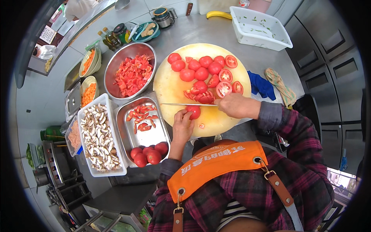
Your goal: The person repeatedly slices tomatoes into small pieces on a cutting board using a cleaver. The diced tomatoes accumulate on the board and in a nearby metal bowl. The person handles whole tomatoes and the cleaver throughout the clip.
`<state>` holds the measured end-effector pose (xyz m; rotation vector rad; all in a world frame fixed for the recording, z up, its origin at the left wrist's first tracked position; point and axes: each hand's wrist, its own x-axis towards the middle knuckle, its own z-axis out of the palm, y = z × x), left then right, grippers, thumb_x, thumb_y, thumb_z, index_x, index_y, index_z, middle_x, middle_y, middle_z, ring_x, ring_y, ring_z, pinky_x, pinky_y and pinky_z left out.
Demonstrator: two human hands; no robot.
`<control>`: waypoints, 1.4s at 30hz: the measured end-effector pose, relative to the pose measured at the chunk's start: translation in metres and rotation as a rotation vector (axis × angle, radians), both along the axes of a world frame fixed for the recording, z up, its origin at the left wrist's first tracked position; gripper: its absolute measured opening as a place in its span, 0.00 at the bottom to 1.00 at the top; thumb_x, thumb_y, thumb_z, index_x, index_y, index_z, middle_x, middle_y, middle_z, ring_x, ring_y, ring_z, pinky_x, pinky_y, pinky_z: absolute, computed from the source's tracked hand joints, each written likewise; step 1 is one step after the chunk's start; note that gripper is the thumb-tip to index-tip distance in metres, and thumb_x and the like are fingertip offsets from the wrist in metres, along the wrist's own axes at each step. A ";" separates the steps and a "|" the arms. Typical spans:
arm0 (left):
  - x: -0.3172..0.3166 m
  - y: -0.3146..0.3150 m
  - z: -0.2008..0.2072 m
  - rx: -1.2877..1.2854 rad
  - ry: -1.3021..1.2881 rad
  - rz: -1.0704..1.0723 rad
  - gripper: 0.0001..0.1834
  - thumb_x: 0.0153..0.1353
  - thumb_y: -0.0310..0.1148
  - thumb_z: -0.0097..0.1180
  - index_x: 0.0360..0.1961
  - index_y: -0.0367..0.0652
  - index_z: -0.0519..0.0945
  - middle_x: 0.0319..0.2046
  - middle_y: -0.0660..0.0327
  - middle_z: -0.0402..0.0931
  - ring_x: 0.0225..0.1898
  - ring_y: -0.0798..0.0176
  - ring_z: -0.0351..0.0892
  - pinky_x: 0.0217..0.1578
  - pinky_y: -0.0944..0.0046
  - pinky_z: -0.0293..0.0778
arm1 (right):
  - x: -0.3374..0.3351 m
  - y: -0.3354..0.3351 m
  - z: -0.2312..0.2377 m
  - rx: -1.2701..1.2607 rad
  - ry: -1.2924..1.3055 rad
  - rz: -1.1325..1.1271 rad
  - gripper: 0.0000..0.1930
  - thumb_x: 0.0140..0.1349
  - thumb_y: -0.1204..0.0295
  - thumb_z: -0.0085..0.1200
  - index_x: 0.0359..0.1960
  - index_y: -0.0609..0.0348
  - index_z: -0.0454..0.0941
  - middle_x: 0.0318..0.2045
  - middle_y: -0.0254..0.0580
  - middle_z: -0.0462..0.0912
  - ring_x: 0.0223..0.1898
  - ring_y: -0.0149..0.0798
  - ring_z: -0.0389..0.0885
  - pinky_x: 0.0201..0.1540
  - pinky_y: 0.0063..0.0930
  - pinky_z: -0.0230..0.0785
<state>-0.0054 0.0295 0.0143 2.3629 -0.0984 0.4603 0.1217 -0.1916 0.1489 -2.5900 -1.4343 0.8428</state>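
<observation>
Red tomato (pixel 194 111) pinned by left hand (pixel 182 124), right hand (pixel 235 105) gripping knife (pixel 188 104).

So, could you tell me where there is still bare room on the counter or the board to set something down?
The round cutting board is bare along its left part, between the steel bowl and the tomato halves. The counter is free between the board and the white tub. Left of the board it is crowded with trays.

bright, even overhead light; soft shadows; sharp centre; fisheye bending, dark rim
</observation>
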 end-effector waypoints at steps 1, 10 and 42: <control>0.002 -0.001 -0.002 0.009 -0.014 0.003 0.24 0.44 0.21 0.66 0.46 0.43 0.77 0.45 0.52 0.71 0.47 0.47 0.72 0.46 0.54 0.74 | -0.003 0.006 -0.007 0.024 0.012 -0.032 0.13 0.62 0.74 0.43 0.46 0.65 0.74 0.32 0.58 0.81 0.38 0.55 0.82 0.38 0.47 0.72; 0.003 -0.004 -0.001 0.019 -0.034 0.019 0.23 0.45 0.22 0.65 0.45 0.42 0.77 0.43 0.52 0.72 0.46 0.47 0.73 0.45 0.53 0.74 | -0.003 0.011 -0.013 0.210 -0.020 0.002 0.10 0.61 0.75 0.43 0.41 0.64 0.74 0.26 0.55 0.81 0.31 0.55 0.82 0.32 0.48 0.71; 0.035 -0.008 0.010 0.074 0.052 -0.050 0.22 0.40 0.26 0.70 0.39 0.41 0.75 0.46 0.54 0.70 0.49 0.47 0.70 0.47 0.54 0.74 | 0.001 -0.007 0.024 0.067 0.085 -0.221 0.13 0.65 0.70 0.45 0.45 0.66 0.74 0.31 0.59 0.81 0.38 0.56 0.81 0.40 0.49 0.71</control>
